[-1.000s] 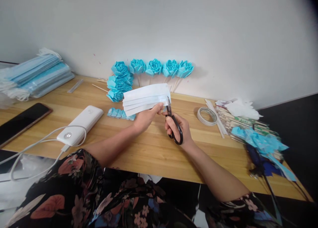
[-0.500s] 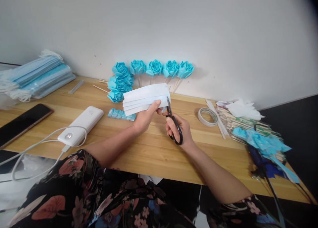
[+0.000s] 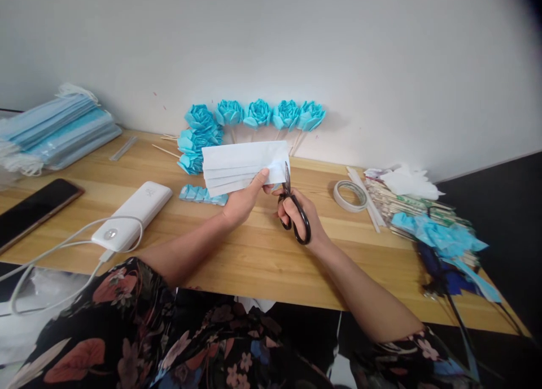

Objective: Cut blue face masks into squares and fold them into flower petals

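My left hand (image 3: 243, 204) grips a pale, pleated face mask (image 3: 241, 158) by its lower right part, thumb on top. No ear loops show on it. My right hand (image 3: 302, 213) has its fingers through the black handles of a pair of scissors (image 3: 301, 225). The blades point up and lie along the mask's right end; whether they cut into it I cannot tell. Below the mask's left end, a row of small folded blue pieces (image 3: 202, 195) lies on the table. Blue flowers (image 3: 258, 113) on thin sticks stand against the wall behind.
A stack of masks (image 3: 59, 129) lies at the back left, near a phone (image 3: 38, 211) and a white power bank (image 3: 133, 215) with a cable. Right of my hands are a tape roll (image 3: 349, 196), a pile of sticks (image 3: 385, 200) and blue scraps (image 3: 438, 234).
The scissors' blades have come lower along the mask's right end. The mask lies more level and flatter to the view. The whole scene has shifted slightly left.
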`<state>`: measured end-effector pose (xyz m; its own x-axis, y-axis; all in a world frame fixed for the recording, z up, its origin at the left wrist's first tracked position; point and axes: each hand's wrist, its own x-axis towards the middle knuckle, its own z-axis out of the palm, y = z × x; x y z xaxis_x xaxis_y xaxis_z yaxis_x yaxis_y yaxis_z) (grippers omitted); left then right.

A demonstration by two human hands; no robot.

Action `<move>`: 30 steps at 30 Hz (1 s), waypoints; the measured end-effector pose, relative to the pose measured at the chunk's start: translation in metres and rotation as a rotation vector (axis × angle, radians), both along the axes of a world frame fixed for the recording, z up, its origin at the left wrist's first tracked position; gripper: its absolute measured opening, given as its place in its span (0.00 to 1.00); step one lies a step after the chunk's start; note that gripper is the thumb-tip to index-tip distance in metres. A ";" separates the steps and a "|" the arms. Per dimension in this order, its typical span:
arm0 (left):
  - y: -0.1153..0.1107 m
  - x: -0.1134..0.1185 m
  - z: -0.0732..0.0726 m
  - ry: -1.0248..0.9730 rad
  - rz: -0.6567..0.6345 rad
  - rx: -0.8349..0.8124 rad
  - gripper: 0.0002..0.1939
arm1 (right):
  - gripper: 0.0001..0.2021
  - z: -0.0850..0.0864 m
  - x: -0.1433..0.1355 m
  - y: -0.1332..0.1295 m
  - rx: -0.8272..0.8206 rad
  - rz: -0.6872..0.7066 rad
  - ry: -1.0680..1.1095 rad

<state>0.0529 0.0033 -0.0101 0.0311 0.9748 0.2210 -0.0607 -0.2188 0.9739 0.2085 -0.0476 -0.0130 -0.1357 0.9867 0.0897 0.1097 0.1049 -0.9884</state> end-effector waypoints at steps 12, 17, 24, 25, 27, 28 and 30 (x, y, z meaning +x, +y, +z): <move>-0.001 -0.002 -0.003 0.090 -0.049 0.046 0.24 | 0.26 0.002 0.001 -0.002 0.015 -0.013 0.030; 0.000 -0.001 -0.006 0.104 -0.042 0.026 0.24 | 0.23 0.002 -0.001 -0.002 0.024 -0.037 0.046; -0.002 0.001 -0.002 0.079 -0.036 0.012 0.24 | 0.22 0.002 -0.002 -0.003 0.014 -0.065 0.079; -0.002 0.001 -0.002 0.070 -0.037 0.010 0.23 | 0.22 0.002 -0.003 -0.003 0.015 -0.067 0.081; -0.002 0.002 -0.002 0.051 -0.039 0.012 0.23 | 0.22 0.002 -0.003 -0.002 0.015 -0.070 0.082; -0.002 0.002 -0.002 0.046 -0.040 0.014 0.22 | 0.22 0.001 -0.004 -0.002 0.012 -0.072 0.083; -0.002 0.002 -0.002 0.047 -0.041 0.017 0.22 | 0.22 0.001 -0.004 -0.002 0.007 -0.078 0.083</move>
<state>0.0549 0.0010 -0.0126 0.0814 0.9686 0.2348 -0.0246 -0.2335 0.9720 0.2046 -0.0498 -0.0121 -0.0506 0.9932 0.1045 0.0354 0.1064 -0.9937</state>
